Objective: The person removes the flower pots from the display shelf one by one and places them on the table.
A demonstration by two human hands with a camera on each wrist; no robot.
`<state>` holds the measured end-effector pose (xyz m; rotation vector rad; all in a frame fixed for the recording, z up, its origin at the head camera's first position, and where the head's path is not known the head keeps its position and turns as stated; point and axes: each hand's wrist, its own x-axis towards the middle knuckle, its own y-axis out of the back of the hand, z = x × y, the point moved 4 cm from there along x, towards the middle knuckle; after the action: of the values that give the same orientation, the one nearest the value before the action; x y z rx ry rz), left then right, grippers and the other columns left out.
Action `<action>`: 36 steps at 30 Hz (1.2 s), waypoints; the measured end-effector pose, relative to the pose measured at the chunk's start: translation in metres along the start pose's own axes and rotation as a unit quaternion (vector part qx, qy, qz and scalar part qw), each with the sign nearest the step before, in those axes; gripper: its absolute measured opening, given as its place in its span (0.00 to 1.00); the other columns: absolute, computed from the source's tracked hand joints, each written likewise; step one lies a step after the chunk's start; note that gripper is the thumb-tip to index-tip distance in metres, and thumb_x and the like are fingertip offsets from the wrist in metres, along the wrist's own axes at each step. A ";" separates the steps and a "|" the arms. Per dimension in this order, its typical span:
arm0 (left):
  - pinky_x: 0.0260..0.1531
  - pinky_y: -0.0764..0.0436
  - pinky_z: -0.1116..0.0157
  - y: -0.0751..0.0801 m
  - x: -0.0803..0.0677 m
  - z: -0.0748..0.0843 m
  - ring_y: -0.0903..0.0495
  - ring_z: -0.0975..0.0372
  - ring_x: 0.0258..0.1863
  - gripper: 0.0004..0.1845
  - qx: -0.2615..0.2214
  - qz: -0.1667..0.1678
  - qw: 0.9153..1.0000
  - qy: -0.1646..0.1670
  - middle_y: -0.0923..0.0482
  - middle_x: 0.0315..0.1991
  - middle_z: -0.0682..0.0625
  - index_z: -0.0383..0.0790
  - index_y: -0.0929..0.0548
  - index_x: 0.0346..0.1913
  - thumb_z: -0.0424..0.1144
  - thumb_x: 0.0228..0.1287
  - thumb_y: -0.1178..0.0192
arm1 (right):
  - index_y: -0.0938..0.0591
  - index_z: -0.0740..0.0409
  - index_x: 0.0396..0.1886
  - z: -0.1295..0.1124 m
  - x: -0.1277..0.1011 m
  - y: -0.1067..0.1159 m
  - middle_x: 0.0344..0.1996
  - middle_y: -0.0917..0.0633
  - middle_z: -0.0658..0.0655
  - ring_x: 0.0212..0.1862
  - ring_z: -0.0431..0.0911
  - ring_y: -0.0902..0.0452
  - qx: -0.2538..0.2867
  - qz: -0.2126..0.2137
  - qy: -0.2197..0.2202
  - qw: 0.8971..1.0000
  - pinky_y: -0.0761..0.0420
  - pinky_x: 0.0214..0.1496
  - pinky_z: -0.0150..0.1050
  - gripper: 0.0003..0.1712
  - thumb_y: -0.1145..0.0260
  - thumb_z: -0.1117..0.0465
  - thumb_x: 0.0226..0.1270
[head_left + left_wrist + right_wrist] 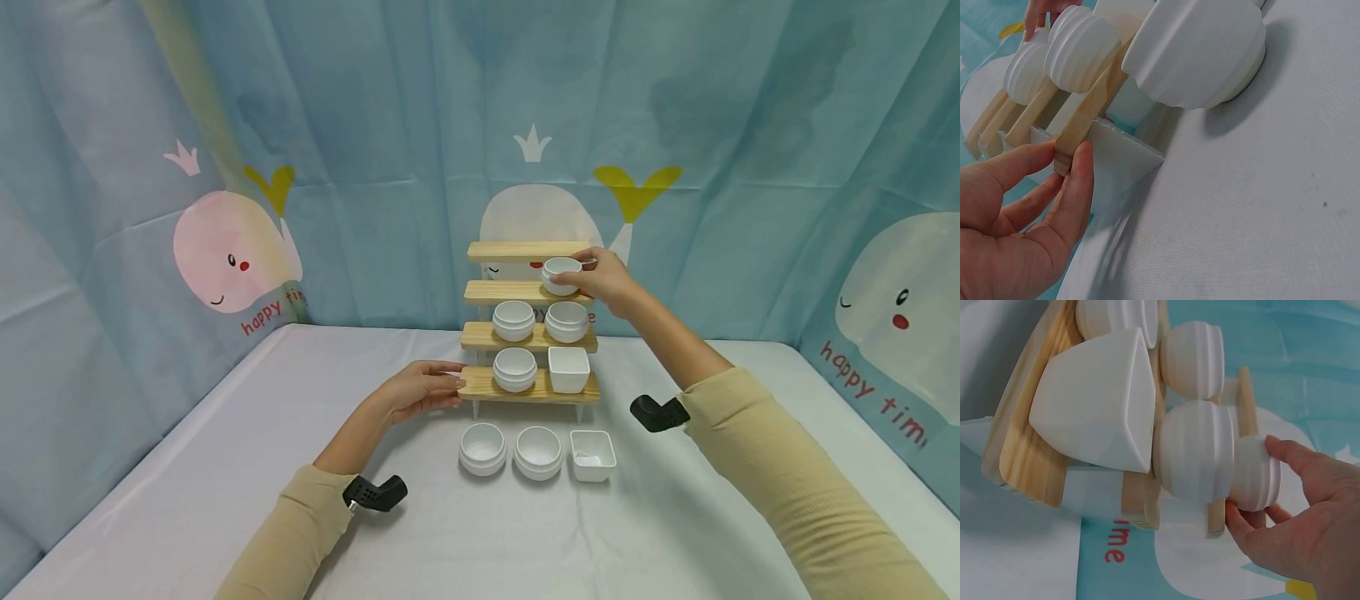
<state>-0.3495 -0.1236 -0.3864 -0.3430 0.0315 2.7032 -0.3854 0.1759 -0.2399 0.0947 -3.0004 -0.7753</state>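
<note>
Right hand (pixel 609 282) fingers clamped on ribbed white bowl (pixel 562 275) at third shelf's right end; left hand (pixel 420 389) pinches wooden rack's (pixel 480 383) bottom-left edge. Risk — bowl sits near shelf edge, could tip off.

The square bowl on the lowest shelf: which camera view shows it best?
The right wrist view: the square bowl fills the frame, its side fully visible. The head view shows it small beside a round bowl. In the left wrist view I cannot pick it out.
</note>
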 end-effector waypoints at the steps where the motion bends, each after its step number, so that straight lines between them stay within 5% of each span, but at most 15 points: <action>1: 0.44 0.10 0.70 0.000 0.000 0.000 0.13 0.65 0.37 0.29 0.000 0.000 1.000 0.000 0.17 0.48 0.43 0.24 0.35 0.77 0.28 0.78 0.42 | 0.39 0.67 0.80 0.000 0.000 0.000 0.78 0.37 0.71 0.76 0.64 0.37 0.001 0.000 -0.001 1.000 0.31 0.80 0.57 0.44 0.30 0.55 0.75; 20: 0.44 0.10 0.70 -0.003 -0.001 0.001 0.13 0.65 0.37 0.30 -0.005 -0.003 1.000 0.000 0.18 0.48 0.43 0.23 0.37 0.77 0.27 0.78 0.43 | 0.39 0.68 0.80 -0.002 -0.004 0.004 0.77 0.36 0.71 0.73 0.64 0.33 0.001 -0.011 0.009 1.000 0.31 0.79 0.57 0.43 0.31 0.57 0.75; 29: 0.43 0.10 0.71 -0.002 -0.001 0.001 0.13 0.64 0.37 0.30 -0.009 -0.003 1.000 -0.002 0.18 0.47 0.43 0.23 0.37 0.77 0.26 0.78 0.43 | 0.39 0.68 0.80 -0.006 -0.009 0.006 0.74 0.31 0.71 0.60 0.61 0.26 0.002 -0.016 0.010 1.000 0.26 0.73 0.54 0.43 0.30 0.57 0.75; 36: 0.43 0.10 0.71 -0.003 -0.001 0.001 0.13 0.65 0.37 0.30 -0.010 -0.004 1.000 -0.002 0.18 0.46 0.44 0.23 0.37 0.77 0.26 0.78 0.43 | 0.39 0.67 0.80 -0.006 -0.012 0.010 0.73 0.31 0.71 0.65 0.64 0.27 -0.002 -0.017 0.013 1.000 0.28 0.78 0.56 0.43 0.30 0.57 0.75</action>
<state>-0.3476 -0.1215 -0.3847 -0.3430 0.0010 2.6972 -0.3734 0.1821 -0.2302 0.1539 -2.9792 -0.7770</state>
